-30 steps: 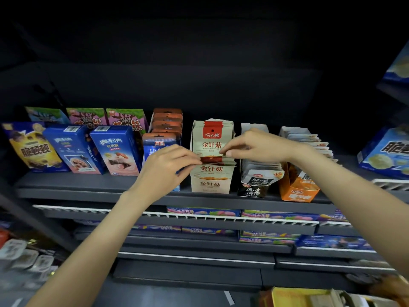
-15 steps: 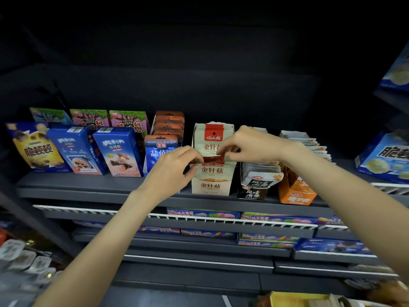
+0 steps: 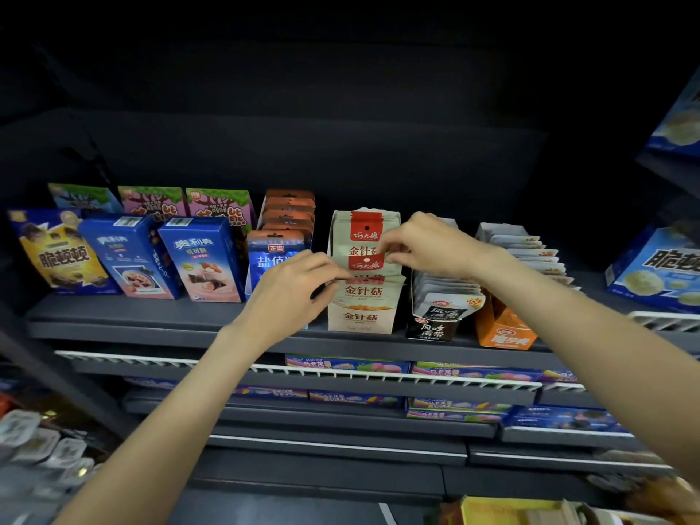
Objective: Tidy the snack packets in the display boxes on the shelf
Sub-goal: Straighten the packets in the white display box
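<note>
- At the middle of the dark shelf (image 3: pixel 182 316), both hands now pinch one beige-and-red snack packet (image 3: pixel 365 263) standing in its beige display box (image 3: pixel 360 318); a second ago they sat lower on the stack.
- The left hand (image 3: pixel 291 293) grips its lower-left corner, fingers curled; the right hand (image 3: pixel 428 246) nips the top edge at 3 o'clock.
- At 9 o'clock stand blue biscuit boxes (image 3: pixel 200 259); at 3 o'clock the black seaweed box (image 3: pixel 435 323) and orange box (image 3: pixel 503 331), partly behind the right wrist.
</note>
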A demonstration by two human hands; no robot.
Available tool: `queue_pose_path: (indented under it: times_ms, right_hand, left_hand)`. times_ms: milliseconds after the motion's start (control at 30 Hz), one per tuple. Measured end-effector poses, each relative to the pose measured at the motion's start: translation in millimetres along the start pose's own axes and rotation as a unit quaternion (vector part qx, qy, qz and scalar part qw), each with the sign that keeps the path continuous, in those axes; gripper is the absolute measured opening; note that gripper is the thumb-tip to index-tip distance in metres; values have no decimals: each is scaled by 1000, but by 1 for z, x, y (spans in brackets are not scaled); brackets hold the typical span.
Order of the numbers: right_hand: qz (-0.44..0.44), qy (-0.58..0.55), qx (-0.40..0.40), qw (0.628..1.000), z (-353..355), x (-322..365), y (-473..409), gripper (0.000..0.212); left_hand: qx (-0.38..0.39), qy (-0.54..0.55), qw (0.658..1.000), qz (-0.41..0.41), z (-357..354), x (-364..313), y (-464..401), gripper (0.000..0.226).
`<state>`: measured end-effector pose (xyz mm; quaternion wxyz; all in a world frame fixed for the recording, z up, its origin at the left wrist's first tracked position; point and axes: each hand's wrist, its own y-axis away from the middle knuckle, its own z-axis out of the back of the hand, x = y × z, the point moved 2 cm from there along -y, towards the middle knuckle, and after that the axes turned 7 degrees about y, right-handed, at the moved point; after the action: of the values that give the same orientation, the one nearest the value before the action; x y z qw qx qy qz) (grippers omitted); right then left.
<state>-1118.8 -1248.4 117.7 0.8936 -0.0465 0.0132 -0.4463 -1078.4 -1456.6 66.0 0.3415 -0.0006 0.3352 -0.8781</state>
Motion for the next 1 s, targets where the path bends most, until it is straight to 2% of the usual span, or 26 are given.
queue_pose_path:
  times_ms: [67,133,233,300,467,600,667,767,834,900,1000]
  right_hand:
    - [-17,-8,-47,999,4,2,2,20]
    - [-42,-21,-111,993,14,1,7,18]
    - [-77,-67,-241,965,32,-6,22,13]
    - [-99,-115,-296,943,40,-12,30,12]
    - [-130,-264,-336,895,50,-24,39,12]
    - [-116,-334,-310,882,53,-29,41,15]
    - [-95,-356,-300,880,56,-30,42,23]
    - [-49,-352,-305,883,60,-30,43,28]
    - [-19,-357,-310,881,61,-30,43,29]
    - [13,-336,-317,887,64,-30,43,32]
    - [71,-242,-323,912,66,-31,46,23]
  left_hand:
    - [9,10,1000,15,1,-1,0,31]
    - [11,70,996,62,4,-2,0,38]
    - [-23,205,964,169,8,-2,-6,29]
    - [-61,265,935,229,9,0,-14,20]
    - [-123,294,905,283,8,9,-33,34]
    - [-122,322,882,321,8,15,-45,34]
    - [-121,396,841,349,8,15,-48,32]
    - [-139,545,732,383,12,15,-49,26]
    - [-138,604,680,392,17,15,-47,27]
    - [-122,622,674,380,23,14,-44,35]
    - [-119,569,723,374,31,14,-40,26]
